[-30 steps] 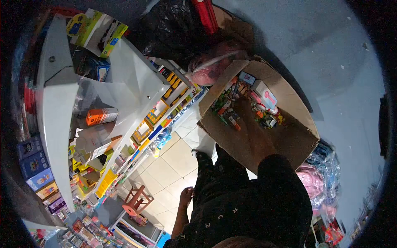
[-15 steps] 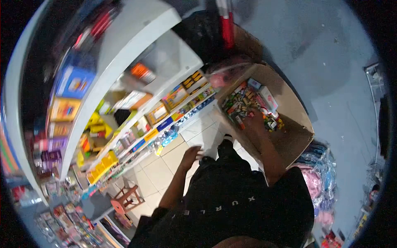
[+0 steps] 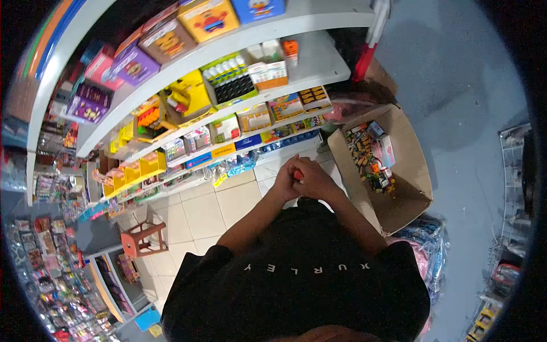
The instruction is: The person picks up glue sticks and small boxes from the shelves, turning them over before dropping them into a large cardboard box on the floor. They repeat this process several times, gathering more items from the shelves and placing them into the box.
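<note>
In front of my body, above the tiled floor, my two hands are drawn together. My left hand [image 3: 285,181] is closed around a small red item [image 3: 298,175], mostly covered by the fingers so its kind does not show. My right hand [image 3: 317,179] is closed over the same item from the other side, fingers pressed against the left hand. Just right of the hands stands an open cardboard box [image 3: 410,200], with a pile of small colourful packets [image 3: 361,149] and a white and pink carton [image 3: 384,151] inside.
Shelves [image 3: 310,73] of boxed goods curve across the left and top, including a green tray of bottles [image 3: 232,80]. A reddish-brown stool [image 3: 143,239] is at lower left. Plastic-wrapped bundles [image 3: 436,251] lie below the cardboard box.
My right hand has come out of the cardboard box and met my left hand in front of me. The red item now shows between them. The view has turned, showing the shelves more sharply.
</note>
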Motion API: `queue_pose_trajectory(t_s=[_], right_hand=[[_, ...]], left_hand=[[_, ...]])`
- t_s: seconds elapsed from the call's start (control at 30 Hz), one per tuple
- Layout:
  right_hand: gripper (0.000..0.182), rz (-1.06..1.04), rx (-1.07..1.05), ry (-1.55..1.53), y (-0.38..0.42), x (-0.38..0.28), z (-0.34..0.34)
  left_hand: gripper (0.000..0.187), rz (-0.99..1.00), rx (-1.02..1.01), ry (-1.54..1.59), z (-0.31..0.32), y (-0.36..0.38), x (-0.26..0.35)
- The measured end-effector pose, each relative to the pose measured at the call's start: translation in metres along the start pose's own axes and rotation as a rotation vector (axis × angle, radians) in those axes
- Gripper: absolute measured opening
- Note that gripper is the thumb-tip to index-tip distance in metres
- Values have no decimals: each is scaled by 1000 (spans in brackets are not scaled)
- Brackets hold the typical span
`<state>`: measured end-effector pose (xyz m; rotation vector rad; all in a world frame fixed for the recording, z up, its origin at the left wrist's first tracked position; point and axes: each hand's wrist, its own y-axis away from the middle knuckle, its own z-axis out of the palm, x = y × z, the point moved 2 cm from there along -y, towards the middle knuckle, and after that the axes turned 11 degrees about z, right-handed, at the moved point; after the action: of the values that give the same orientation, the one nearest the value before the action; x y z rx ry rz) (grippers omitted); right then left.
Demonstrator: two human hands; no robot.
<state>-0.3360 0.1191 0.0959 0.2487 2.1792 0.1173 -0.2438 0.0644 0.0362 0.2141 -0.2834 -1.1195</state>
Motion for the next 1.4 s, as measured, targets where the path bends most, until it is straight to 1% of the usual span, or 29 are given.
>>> queue_pose_trajectory(t_s=[0.03,0.1,0.13,0.17,0.23,0.27,0.37,0.4,0.5,0.53,0.63,0.67,0.73,0.83,0.93,0.97,1.03,1.13,1.17,1.2,1.23,1.27,1.3,1.37,1.4], right_hand=[[40,-8,6,28,-2,-9,10],[42,-10,-29,-16,-6,-30,26],[42,-10,-45,-37,-9,-39,33],[42,-45,-23,-43,-12,-45,42],[42,-113,17,-59,-17,-57,60],[45,-115,-12,-60,-20,-64,67],[49,-227,-3,-29,-26,-82,86],[52,-228,-6,-51,-26,-86,92],[54,-115,-67,-30,-28,-104,109],[58,-129,-75,-41,-28,-115,110],[60,-115,-99,-39,-33,-134,133],[60,-139,-85,-29,-35,-136,140],[59,-184,-54,-9,-39,-139,152],[58,-159,-71,-29,-36,-153,156],[56,-322,77,128,-38,-154,160],[52,-305,85,100,-37,-156,159],[43,-271,111,47,-36,-160,153],[35,-363,152,52,-45,-134,147],[32,-256,106,-26,-49,-129,140],[30,-152,61,-107,-53,-129,130],[29,-48,16,-189,-56,-127,121],[31,-105,91,-267,-66,-104,122],[30,41,40,-370,-76,-78,123],[28,332,-74,-579,-93,-26,121],[32,377,-39,-601,-99,-5,117]], left_hand=[[41,52,65,16,-2,10,6],[38,155,197,50,-8,29,18],[41,116,-73,63,-24,33,28],[40,155,-16,43,-46,38,32],[40,231,105,7,-39,59,46],[39,266,111,58,-53,63,51],[38,319,198,35,-51,89,70],[37,324,192,25,-53,98,77],[34,398,156,135,-62,116,94],[34,416,208,153,-57,124,100],[33,451,217,169,-70,148,123],[31,461,165,174,-72,153,128],[31,504,152,135,-77,161,138],[29,541,183,161,-79,168,146],[28,560,272,198,-81,167,149],[28,564,304,204,-81,165,150],[26,596,278,174,-85,160,153],[24,602,210,207,-96,143,156],[23,596,185,231,-101,136,158],[21,562,111,250,-104,132,160],[18,559,129,247,-101,129,161],[21,521,177,282,-100,129,160],[24,485,226,316,-92,133,159],[24,462,113,281,-95,130,157],[25,500,227,278,-87,131,155]])
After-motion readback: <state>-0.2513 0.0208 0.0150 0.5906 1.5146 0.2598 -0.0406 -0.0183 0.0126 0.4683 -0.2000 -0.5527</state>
